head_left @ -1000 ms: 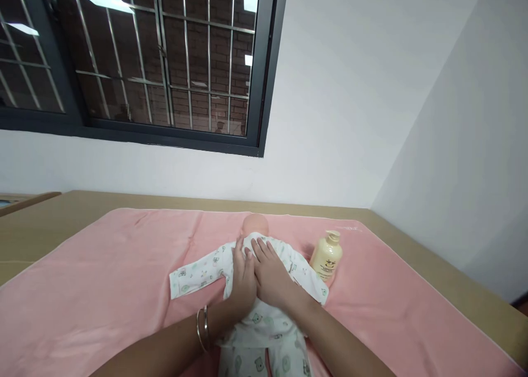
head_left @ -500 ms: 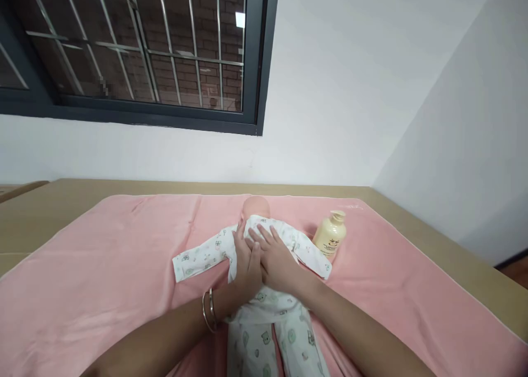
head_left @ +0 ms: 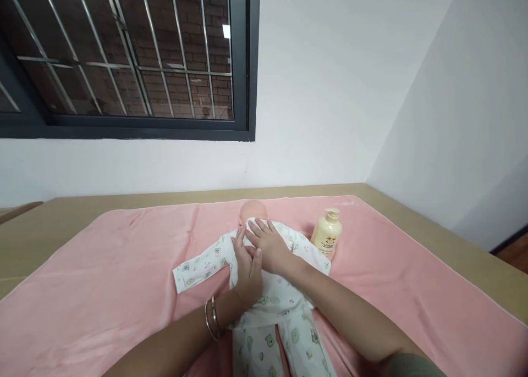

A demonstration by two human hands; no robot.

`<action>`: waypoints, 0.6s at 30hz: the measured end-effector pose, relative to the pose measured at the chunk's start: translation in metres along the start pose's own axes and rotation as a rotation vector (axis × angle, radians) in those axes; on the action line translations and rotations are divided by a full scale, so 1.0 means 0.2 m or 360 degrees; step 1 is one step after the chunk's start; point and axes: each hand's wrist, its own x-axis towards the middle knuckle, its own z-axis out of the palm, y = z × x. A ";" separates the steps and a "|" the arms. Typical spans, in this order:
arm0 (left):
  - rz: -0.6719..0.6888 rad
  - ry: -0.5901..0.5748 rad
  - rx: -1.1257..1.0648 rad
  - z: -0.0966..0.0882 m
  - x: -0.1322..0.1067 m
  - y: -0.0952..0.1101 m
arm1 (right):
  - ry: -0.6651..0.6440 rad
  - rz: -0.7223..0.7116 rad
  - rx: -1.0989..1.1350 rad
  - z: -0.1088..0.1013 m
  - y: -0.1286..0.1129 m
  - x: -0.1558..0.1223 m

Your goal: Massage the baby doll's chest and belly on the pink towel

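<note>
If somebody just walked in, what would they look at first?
Most likely the baby doll in a white printed sleepsuit, lying in the middle of the pink blanket. The left hand and right hand both rest flat on its chest. A cream pump bottle stands just right of the doll, and a barred window fills the upper left.

One doll (head_left: 272, 303) at lower centre, one bottle (head_left: 326, 235) right of it, one pink blanket (head_left: 124, 289), one table (head_left: 61, 223), one window (head_left: 124, 58) upper left — plus two hands, left hand (head_left: 247, 270) and right hand (head_left: 270, 248), and two bangles (head_left: 212, 319).
</note>
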 end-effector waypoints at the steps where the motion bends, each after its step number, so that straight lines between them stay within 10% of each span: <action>1: 0.0077 0.0029 0.0011 0.00 0.00 -0.01 | 0.0020 -0.0034 -0.0018 0.01 -0.01 -0.02; 9: 0.0289 0.0047 0.0145 0.00 0.01 -0.02 | 0.0176 -0.0361 0.0339 0.02 0.17 -0.25; 18: 0.0193 -0.0001 0.0404 -0.03 0.06 0.01 | 0.0365 0.0369 0.0257 0.02 0.28 -0.11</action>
